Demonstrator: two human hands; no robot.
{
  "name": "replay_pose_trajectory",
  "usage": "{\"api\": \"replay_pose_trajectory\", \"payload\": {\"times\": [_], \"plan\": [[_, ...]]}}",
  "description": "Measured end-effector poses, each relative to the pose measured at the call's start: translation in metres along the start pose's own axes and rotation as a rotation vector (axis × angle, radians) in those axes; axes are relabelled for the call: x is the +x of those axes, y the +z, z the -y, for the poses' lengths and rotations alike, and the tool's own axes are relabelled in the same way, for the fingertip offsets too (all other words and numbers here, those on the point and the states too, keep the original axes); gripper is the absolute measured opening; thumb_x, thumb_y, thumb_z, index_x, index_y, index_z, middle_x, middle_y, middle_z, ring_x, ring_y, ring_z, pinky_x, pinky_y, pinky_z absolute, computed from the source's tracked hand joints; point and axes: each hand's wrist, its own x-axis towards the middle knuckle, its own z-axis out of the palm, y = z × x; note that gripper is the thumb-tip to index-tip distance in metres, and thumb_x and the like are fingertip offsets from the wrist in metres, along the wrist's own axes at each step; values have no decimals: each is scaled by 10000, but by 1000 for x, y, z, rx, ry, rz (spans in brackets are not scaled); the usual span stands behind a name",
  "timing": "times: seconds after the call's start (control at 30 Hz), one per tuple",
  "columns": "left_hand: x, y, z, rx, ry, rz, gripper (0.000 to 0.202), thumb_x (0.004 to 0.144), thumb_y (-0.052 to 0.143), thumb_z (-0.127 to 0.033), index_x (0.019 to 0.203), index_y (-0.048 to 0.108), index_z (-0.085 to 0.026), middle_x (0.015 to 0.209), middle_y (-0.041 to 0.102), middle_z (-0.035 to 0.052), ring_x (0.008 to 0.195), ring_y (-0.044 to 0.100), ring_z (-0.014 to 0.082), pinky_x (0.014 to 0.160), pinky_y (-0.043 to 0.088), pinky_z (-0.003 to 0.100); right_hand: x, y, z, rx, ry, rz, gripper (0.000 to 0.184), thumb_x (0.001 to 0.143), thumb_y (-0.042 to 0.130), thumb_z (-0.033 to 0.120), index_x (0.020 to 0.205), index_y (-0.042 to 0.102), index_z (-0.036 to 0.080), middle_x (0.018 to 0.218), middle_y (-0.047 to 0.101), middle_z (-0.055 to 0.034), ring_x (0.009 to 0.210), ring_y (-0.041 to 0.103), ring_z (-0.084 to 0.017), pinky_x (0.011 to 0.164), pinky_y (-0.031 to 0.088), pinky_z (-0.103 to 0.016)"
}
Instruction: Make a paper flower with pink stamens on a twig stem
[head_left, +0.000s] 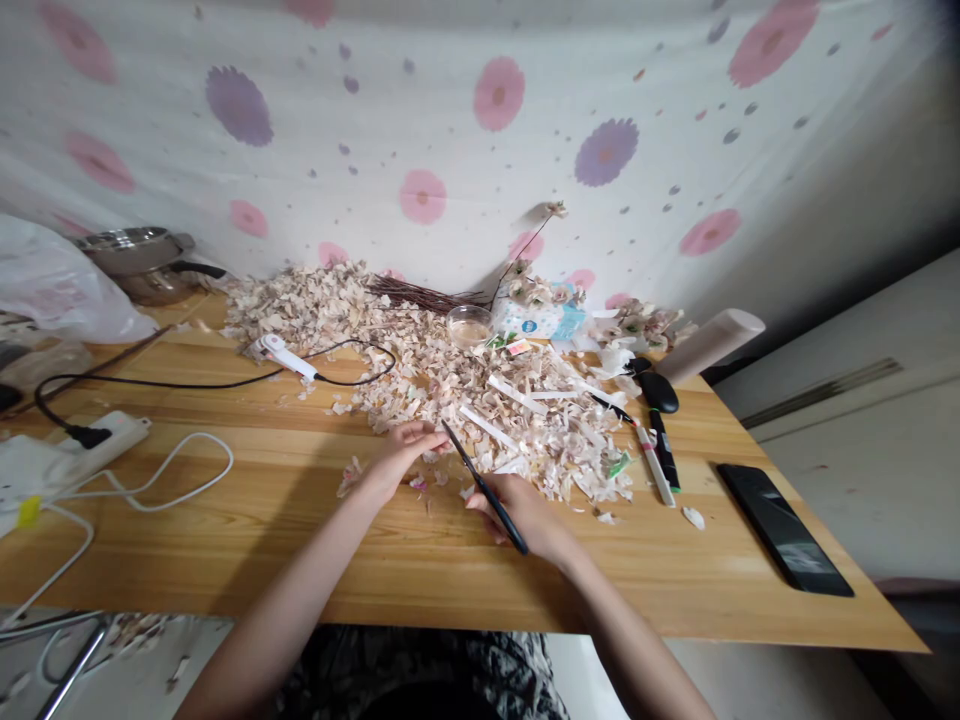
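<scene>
A cloth printed with pink and purple flowers [480, 120] is hanging behind a wooden table [420, 570]. The person's right hand [521, 510] is clamped around a thin black stick [487, 490], which is slanting up and away from the palm, its tip pointing just past the left hand [401, 460]. The left hand's fingers [424, 437] are curling together right beside that tip, though it is too small to tell whether they are pinching anything. Both hands are working at the near edge of a big heap of pale papery scraps [450, 390], with a few loose scraps [349, 476] lying on the bare wood close by. Long white strips [517, 395] are lying across the heap.

Farther back, a small glass bowl [469, 326], a tissue packet [532, 318] and a bundle of dark twigs [420, 296] are sitting at the heap's far edge. To the right, a white marker [656, 465] and a black marker [666, 452] are lying beside a black phone [784, 530]. To the left, a white corded gadget [285, 357] is resting on the scraps, near a power strip [97, 445], white cables [165, 470], a steel pot [142, 265] and a plastic bag [52, 285].
</scene>
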Motion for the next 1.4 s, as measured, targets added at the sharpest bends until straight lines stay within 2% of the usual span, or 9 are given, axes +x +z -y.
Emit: {"api": "replay_pose_trajectory", "payload": {"times": [0.27, 0.43, 0.57, 0.7, 0.83, 0.93, 1.17, 1.27, 1.4], "plan": [[1, -1, 0, 79, -5, 2, 182, 884, 585, -291, 864, 606, -112, 846, 631, 23, 782, 619, 147, 738, 524, 336, -2, 0, 1, 52, -109, -41, 627, 795, 344, 778, 712, 495, 174, 555, 511, 5, 505, 454, -127, 515, 346, -244], [-5, 2, -9, 166, -63, 137, 180, 878, 593, -290, 855, 608, -111, 816, 630, 14, 746, 616, 139, 715, 523, 323, 5, 6, 2, 168, -161, -159, 668, 802, 270, 790, 831, 520, 172, 663, 519, -15, 596, 478, -147, 595, 405, -275], [-9, 8, -15, 239, -112, 297, 156, 854, 627, -257, 806, 609, -109, 748, 618, -6, 688, 606, 125, 680, 519, 301, 15, 9, 4, 252, -103, -255, 486, 833, 461, 653, 840, 524, 172, 645, 543, -11, 566, 505, -145, 570, 421, -266], [-11, 12, -16, 275, -116, 355, 143, 846, 635, -230, 777, 606, -108, 749, 619, -7, 707, 608, 128, 702, 518, 309, 17, 7, 4, 278, -89, -300, 391, 779, 607, 553, 761, 526, 171, 651, 553, -7, 570, 491, -133, 562, 399, -247], [-10, 12, -15, 267, -110, 304, 127, 851, 627, -226, 809, 601, -109, 768, 613, -5, 705, 602, 125, 683, 518, 298, 15, 5, 5, 279, -100, -333, 367, 765, 636, 511, 716, 505, 171, 610, 470, 26, 544, 423, -109, 533, 351, -228], [-9, 13, -14, 243, -112, 253, 133, 858, 620, -240, 843, 608, -109, 782, 616, 1, 696, 600, 122, 655, 520, 285, 16, 5, 6, 284, -110, -334, 392, 767, 618, 541, 724, 488, 174, 622, 452, 27, 552, 423, -110, 543, 364, -233], [-4, 14, -7, 132, -63, 69, 167, 873, 604, -276, 876, 624, -110, 855, 651, 25, 773, 630, 145, 731, 532, 329, 16, 12, 0, 238, -169, -280, 517, 846, 376, 684, 861, 497, 182, 710, 513, -13, 625, 509, -153, 642, 449, -294], [-3, 13, -5, 84, -32, -28, 167, 879, 596, -273, 914, 620, -111, 879, 648, 30, 794, 632, 151, 742, 536, 339, 11, 15, -1, 165, -206, -244, 578, 831, 352, 723, 967, 508, 183, 821, 552, -47, 716, 532, -182, 708, 452, -324], [-4, 15, -8, 29, -1, -132, 145, 875, 602, -252, 890, 611, -108, 849, 642, 21, 763, 630, 141, 719, 541, 325, 9, 19, 0, 77, -187, -233, 599, 835, 325, 729, 966, 505, 173, 847, 568, -75, 742, 536, -209, 691, 438, -339]]}}
